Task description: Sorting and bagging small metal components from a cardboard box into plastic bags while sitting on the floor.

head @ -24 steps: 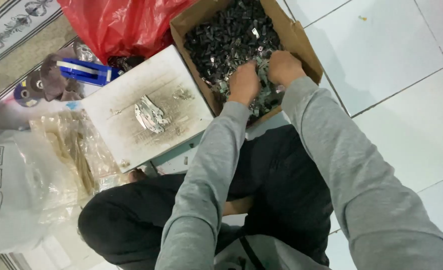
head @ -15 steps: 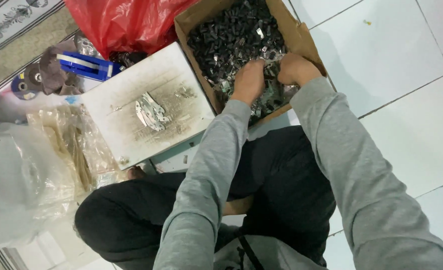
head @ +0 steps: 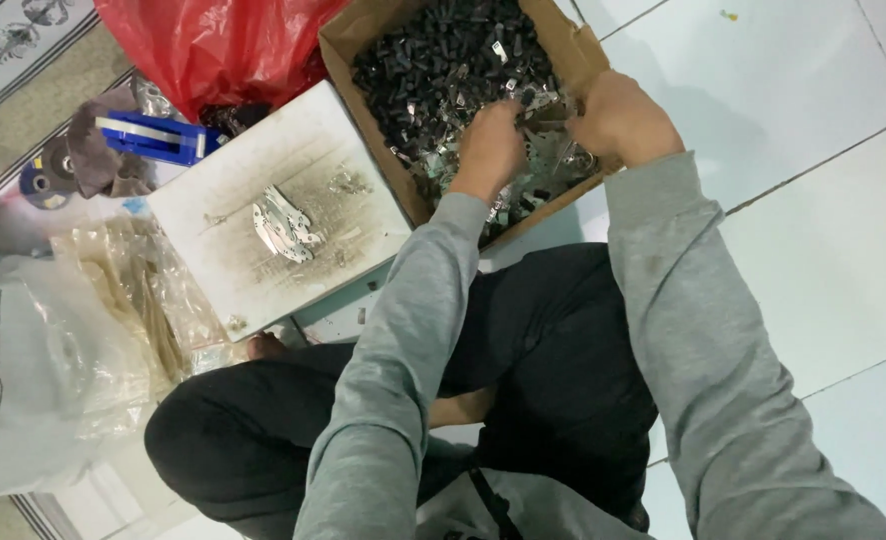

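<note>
I see both hands down in the cardboard box (head: 358, 60) on the floor, near its close edge. The left hand (head: 490, 150) and right hand (head: 618, 118) curl into the small metal parts (head: 443, 65) (black and silver); I cannot tell what they grip. A white board (head: 363, 215) touches the box's left side.

Both hands are sunk into an open brown cardboard box (head: 575, 52) on the white tiled floor (head: 813, 200), heaped with small dark and silvery metal parts (head: 443, 60): the left hand (head: 490, 150) lies knuckles-up on the heap near the box's near wall, and the right hand (head: 618, 118) is at its right wall, the fingers of both buried among the parts. Just left of the box lies a stained white square board (head: 253, 290) bearing a small cluster of shiny metal pieces (head: 285, 225). Behind the board are a crumpled red plastic bag (head: 213, 45) and a blue flat tool (head: 153, 137), with clear plastic bags (head: 53, 350) at the left edge.
</note>
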